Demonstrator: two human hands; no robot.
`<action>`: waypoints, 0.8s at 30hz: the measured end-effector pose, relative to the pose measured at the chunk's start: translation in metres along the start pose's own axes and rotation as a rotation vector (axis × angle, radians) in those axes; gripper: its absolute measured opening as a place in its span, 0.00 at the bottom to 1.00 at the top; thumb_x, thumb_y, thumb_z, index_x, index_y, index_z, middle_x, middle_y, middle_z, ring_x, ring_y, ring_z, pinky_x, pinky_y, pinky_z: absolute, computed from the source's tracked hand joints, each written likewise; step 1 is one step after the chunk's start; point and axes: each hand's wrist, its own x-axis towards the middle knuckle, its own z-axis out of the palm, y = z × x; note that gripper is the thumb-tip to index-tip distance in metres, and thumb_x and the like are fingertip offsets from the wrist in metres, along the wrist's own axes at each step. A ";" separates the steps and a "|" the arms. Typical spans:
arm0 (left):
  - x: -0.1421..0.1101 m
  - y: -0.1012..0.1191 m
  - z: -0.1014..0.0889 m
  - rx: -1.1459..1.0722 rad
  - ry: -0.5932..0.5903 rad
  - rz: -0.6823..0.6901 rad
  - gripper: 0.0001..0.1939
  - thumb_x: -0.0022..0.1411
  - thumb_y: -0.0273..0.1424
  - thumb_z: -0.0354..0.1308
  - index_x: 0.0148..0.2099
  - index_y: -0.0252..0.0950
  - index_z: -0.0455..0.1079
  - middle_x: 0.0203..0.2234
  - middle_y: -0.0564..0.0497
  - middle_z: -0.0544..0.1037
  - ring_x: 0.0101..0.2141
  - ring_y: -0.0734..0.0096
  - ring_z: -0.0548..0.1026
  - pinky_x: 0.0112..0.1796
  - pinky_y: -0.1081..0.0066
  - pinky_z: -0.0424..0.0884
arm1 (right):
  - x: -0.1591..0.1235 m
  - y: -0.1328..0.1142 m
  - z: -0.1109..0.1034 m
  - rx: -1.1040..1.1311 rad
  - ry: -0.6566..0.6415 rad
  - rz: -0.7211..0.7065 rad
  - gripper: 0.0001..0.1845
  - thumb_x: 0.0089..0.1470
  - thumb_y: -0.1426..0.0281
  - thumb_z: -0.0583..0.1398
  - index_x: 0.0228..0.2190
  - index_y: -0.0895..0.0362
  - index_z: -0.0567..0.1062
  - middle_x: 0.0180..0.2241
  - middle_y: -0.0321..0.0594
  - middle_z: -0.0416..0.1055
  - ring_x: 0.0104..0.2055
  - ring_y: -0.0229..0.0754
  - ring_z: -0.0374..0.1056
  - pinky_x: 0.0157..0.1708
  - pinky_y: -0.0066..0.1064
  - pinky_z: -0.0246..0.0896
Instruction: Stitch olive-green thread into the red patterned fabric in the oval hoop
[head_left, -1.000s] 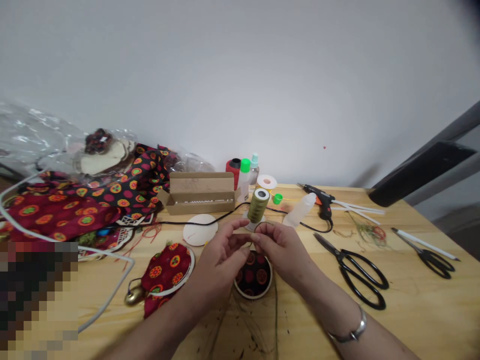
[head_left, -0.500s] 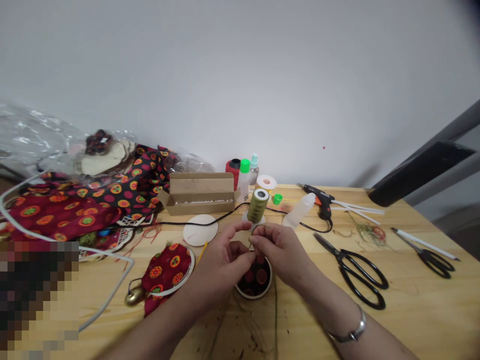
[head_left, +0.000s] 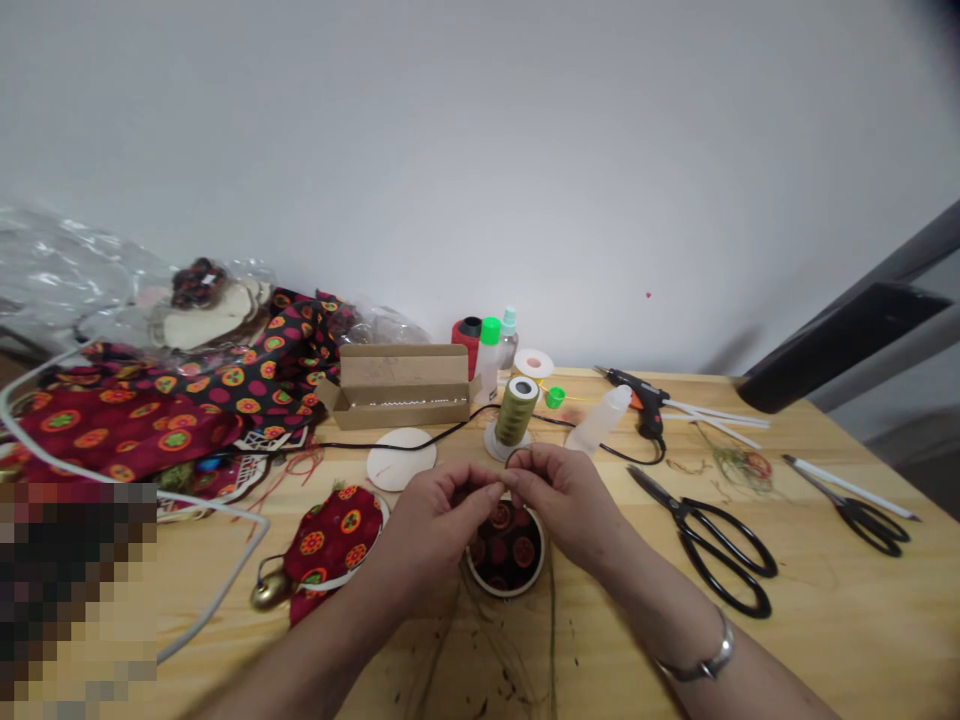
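Fingertips of my left hand (head_left: 442, 510) and my right hand (head_left: 574, 505) meet above a round disc (head_left: 506, 550) covered in black cloth with red circles and edged in white. Both hands are closed in a pinch on a thin olive-dark thread (head_left: 517, 455), which loops up by my right fingers; its end between the fingertips is too small to make out. Loose strands trail over the table below the disc. Just beyond my hands stands an olive thread spool (head_left: 517, 412). A red patterned cloth piece (head_left: 330, 540) with a brass bell (head_left: 268, 592) lies left of my left forearm.
Large black-handled scissors (head_left: 724, 545) and smaller scissors (head_left: 862, 520) lie to the right. Behind are a glue gun (head_left: 645, 400), a glue bottle (head_left: 600, 420) and an open cardboard box (head_left: 405, 400). Patterned fabric (head_left: 135, 420) and a white cable (head_left: 225, 590) occupy the left.
My left fingers have closed from a spread pose, and the fingertips of both hands have come together. More of the black disc shows beneath them.
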 end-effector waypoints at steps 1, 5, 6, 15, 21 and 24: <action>0.001 0.000 -0.001 -0.027 -0.010 -0.013 0.07 0.50 0.32 0.59 0.30 0.32 0.72 0.18 0.55 0.70 0.19 0.81 0.63 0.20 0.80 0.58 | 0.000 0.000 0.000 0.002 -0.001 -0.002 0.08 0.47 0.72 0.56 0.19 0.58 0.66 0.16 0.31 0.62 0.19 0.32 0.57 0.19 0.23 0.52; 0.004 -0.003 -0.004 -0.200 -0.117 -0.086 0.06 0.50 0.31 0.60 0.29 0.32 0.72 0.16 0.56 0.68 0.14 0.85 0.58 0.16 0.81 0.51 | 0.000 -0.001 0.000 0.038 -0.015 0.007 0.08 0.46 0.72 0.57 0.19 0.59 0.66 0.16 0.31 0.62 0.19 0.32 0.57 0.19 0.22 0.52; 0.005 -0.004 -0.005 -0.242 -0.136 -0.102 0.06 0.50 0.31 0.60 0.28 0.32 0.72 0.16 0.56 0.68 0.14 0.86 0.58 0.15 0.81 0.49 | 0.000 -0.001 0.000 0.059 -0.022 0.015 0.07 0.46 0.72 0.57 0.19 0.59 0.66 0.16 0.31 0.62 0.19 0.31 0.57 0.19 0.22 0.52; 0.004 -0.006 -0.005 -0.353 -0.163 -0.167 0.05 0.49 0.29 0.61 0.26 0.32 0.71 0.14 0.57 0.66 0.12 0.88 0.55 0.14 0.81 0.43 | -0.001 -0.004 -0.001 0.150 -0.047 0.049 0.07 0.46 0.71 0.58 0.20 0.59 0.66 0.16 0.31 0.63 0.18 0.31 0.57 0.18 0.22 0.52; 0.004 -0.006 -0.007 -0.303 -0.131 -0.159 0.05 0.49 0.29 0.61 0.28 0.32 0.72 0.14 0.58 0.65 0.11 0.89 0.51 0.14 0.79 0.40 | -0.001 -0.004 -0.001 0.136 -0.037 0.038 0.08 0.45 0.70 0.59 0.19 0.59 0.66 0.16 0.31 0.62 0.18 0.30 0.56 0.18 0.22 0.51; 0.004 -0.006 -0.007 -0.283 -0.128 -0.141 0.06 0.49 0.31 0.61 0.28 0.33 0.73 0.14 0.58 0.66 0.11 0.89 0.52 0.14 0.79 0.40 | -0.001 -0.003 0.000 0.143 -0.031 0.036 0.08 0.45 0.70 0.59 0.20 0.59 0.67 0.17 0.31 0.62 0.19 0.31 0.56 0.19 0.22 0.50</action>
